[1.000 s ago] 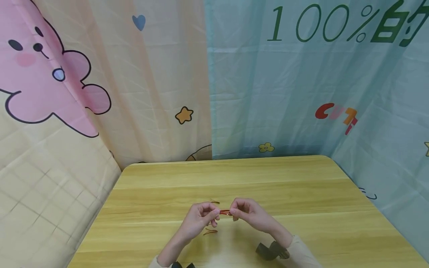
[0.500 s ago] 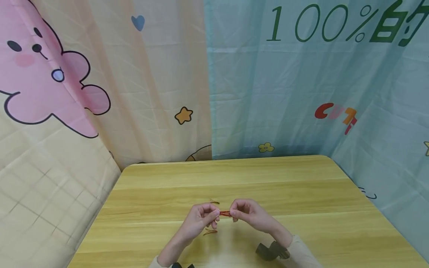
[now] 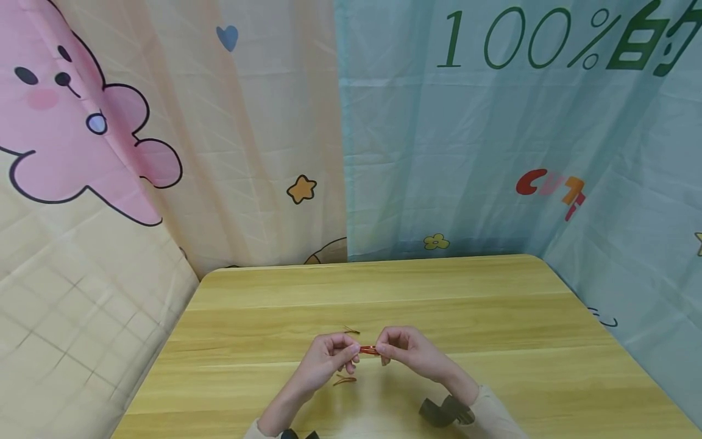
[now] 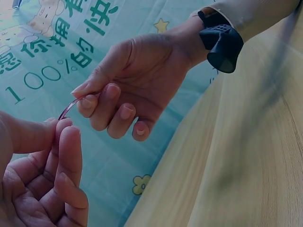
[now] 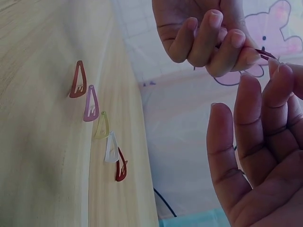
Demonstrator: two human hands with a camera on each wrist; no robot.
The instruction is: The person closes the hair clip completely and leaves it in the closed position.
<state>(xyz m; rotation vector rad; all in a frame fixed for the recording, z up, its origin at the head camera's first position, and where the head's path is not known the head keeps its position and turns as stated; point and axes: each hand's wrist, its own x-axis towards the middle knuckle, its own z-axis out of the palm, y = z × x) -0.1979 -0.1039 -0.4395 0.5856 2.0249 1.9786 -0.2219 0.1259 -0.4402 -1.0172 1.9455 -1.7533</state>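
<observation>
Printed fabric encloses the workplace. A cream curtain (image 3: 263, 122), bearing a pink cartoon bear (image 3: 60, 134), a blue heart (image 3: 227, 38) and an orange star (image 3: 301, 189), hangs at left; a pale blue curtain (image 3: 406, 152), with green "100%的" lettering (image 3: 526, 38) and a yellow flower (image 3: 436, 242), hangs at right. Their edges meet behind the far side of the surface (image 3: 466, 292), a light wood-grain tabletop with rounded far corners. In the right wrist view, a black cable (image 5: 165, 203) shows beyond the tabletop's edge.

Above the surface, the left hand (image 3: 329, 356) and right hand (image 3: 406, 350) face each other. Each grip is narrow, thumb and fingertips pinching one end of the same red snap hair clip (image 3: 368, 350), which is suspended between them, clear of the wood. Cream sleeves (image 3: 493, 414) cover the forearms; a black wrist camera (image 3: 446, 411) sits at the right wrist.

Five further snap clips lie on the surface, forming a slanting row in the right wrist view: brick-red clip (image 5: 75, 81), purple clip (image 5: 96, 103), yellow clip (image 5: 106, 125), white clip (image 5: 108, 149) and dark red clip (image 5: 119, 172), the last two overlapping in that view. In the head view, the left hand hides part of this row.
</observation>
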